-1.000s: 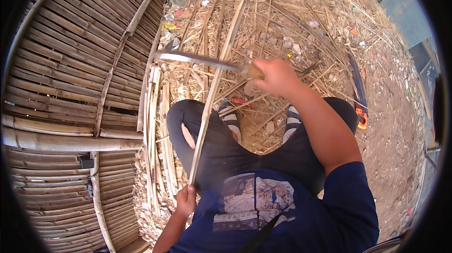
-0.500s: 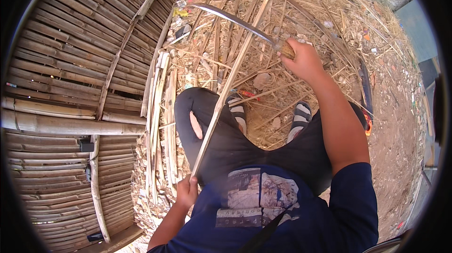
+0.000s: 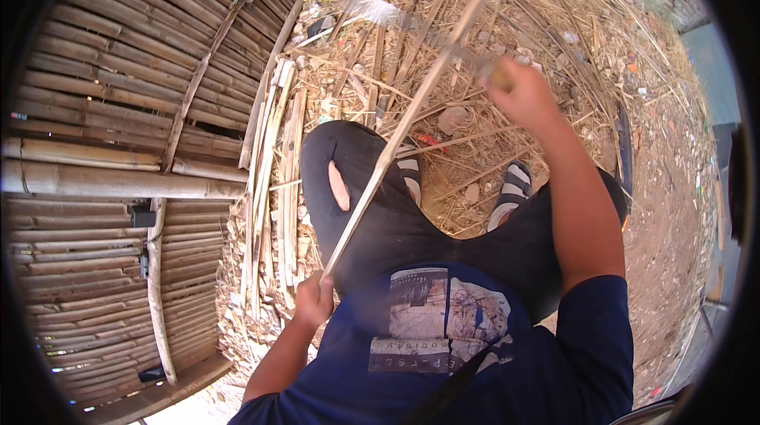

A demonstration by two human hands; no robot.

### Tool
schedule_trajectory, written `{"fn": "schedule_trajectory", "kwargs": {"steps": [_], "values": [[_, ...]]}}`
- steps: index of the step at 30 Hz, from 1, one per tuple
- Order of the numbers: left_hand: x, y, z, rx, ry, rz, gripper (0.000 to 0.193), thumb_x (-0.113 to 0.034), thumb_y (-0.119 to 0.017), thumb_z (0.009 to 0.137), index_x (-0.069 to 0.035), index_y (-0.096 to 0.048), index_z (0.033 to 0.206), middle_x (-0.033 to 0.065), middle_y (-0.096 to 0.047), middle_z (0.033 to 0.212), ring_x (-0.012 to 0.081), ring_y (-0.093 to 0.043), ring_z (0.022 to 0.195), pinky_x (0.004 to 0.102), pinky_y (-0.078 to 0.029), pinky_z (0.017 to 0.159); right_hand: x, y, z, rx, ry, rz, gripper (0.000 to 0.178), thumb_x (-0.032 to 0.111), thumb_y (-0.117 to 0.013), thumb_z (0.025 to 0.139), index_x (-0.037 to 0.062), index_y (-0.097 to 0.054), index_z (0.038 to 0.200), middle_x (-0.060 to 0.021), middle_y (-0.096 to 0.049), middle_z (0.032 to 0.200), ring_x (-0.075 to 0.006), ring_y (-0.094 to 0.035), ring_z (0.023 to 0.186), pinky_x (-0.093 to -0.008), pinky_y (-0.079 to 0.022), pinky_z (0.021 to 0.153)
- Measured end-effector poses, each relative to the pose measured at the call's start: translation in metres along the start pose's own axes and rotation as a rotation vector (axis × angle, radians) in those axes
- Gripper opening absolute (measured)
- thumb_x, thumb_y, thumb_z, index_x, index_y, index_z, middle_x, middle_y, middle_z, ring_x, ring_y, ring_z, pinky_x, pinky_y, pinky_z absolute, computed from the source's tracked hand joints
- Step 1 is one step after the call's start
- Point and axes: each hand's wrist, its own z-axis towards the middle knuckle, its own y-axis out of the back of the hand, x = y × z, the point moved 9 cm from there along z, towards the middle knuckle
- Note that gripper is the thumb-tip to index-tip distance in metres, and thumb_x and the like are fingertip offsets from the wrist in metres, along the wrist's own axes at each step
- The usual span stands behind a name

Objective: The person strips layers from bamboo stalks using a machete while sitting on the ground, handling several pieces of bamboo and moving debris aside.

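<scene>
My left hand [image 3: 315, 301], low by my left hip, is closed round the near end of a long pale bamboo strip [image 3: 385, 157]. The strip slants up across my left thigh, its far end out over the littered ground. My right hand [image 3: 522, 92] grips the wooden handle of a sickle [image 3: 500, 75] beyond my knees. Motion smears its curved blade, which points left and crosses the strip's upper part. Whether blade and strip touch, I cannot tell.
A bamboo-slat wall [image 3: 103, 92] runs along the left. Cut bamboo strips [image 3: 265, 180] lie in a pile beside my left leg. Straw, splinters and stones cover the ground [image 3: 554, 21] ahead. My feet, in striped footwear [image 3: 513, 189], rest between my spread knees.
The strip's far end has swung slightly up and to the right. My right hand has moved a little right with the sickle, whose blade is now blurred. My left hand keeps its grip.
</scene>
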Motion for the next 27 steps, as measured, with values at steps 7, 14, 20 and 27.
{"fn": "schedule_trajectory", "kwargs": {"steps": [7,14,20,27], "values": [[-0.001,0.000,-0.003,0.027,0.036,-0.018,0.043,-0.035,-0.048,0.106,0.001,-0.059,0.085,0.0191,-0.058,0.063,0.0325,-0.058,0.057,0.0412,-0.046,0.057,0.007,-0.001,-0.002,0.064,-0.019,-0.036,0.021,0.021,-0.076,0.083,0.0084,-0.065,0.096,-0.0113,-0.067,0.075,-0.0283,-0.065,0.066,-0.0403,-0.051,0.062],[-0.003,0.004,0.003,0.012,-0.043,0.000,0.046,-0.037,-0.048,0.105,0.001,-0.059,0.083,0.0183,-0.056,0.061,0.0334,-0.057,0.055,0.0415,-0.045,0.056,0.101,-0.034,-0.047,0.171,0.684,-0.136,0.024,0.013,-0.077,0.067,0.0107,-0.061,0.085,-0.0102,-0.061,0.072,-0.0315,-0.064,0.069,-0.0461,-0.051,0.066],[-0.007,0.006,-0.001,-0.089,-0.037,0.078,0.045,-0.036,-0.049,0.105,0.000,-0.059,0.079,0.0194,-0.056,0.060,0.0372,-0.060,0.056,0.0447,-0.046,0.055,-0.022,0.012,0.008,-0.011,-0.205,0.000,0.020,0.015,-0.074,0.078,0.0059,-0.060,0.089,-0.0135,-0.065,0.071,-0.0317,-0.066,0.065,-0.0427,-0.053,0.062],[-0.007,-0.001,-0.006,-0.087,-0.006,0.044,0.048,-0.040,-0.050,0.105,-0.001,-0.057,0.077,0.0178,-0.054,0.057,0.0354,-0.058,0.052,0.0441,-0.044,0.053,0.035,-0.010,-0.017,0.109,0.170,-0.064,0.022,0.015,-0.075,0.075,0.0067,-0.060,0.089,-0.0137,-0.065,0.074,-0.0326,-0.067,0.070,-0.0442,-0.052,0.064]]}}
